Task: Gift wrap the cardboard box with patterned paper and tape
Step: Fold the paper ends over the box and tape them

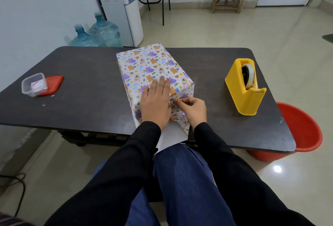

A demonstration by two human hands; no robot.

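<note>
Now at centre: your box (153,65), covered in patterned paper (172,133), stands on the dark surface (90,81).
Left hand: your left hand (155,103) lies flat on the box top at the near end, fingers straight, pressing the paper down.
Right hand: your right hand (193,110) pinches a paper fold at the near right corner, just beside the left hand.
Near end: loose paper, white side up, overhangs the surface edge.
Tape dispenser: yellow tape dispenser (245,88), right of the box, apart.
Far left: clear tub (34,84) touching a red lid (53,84).
</note>
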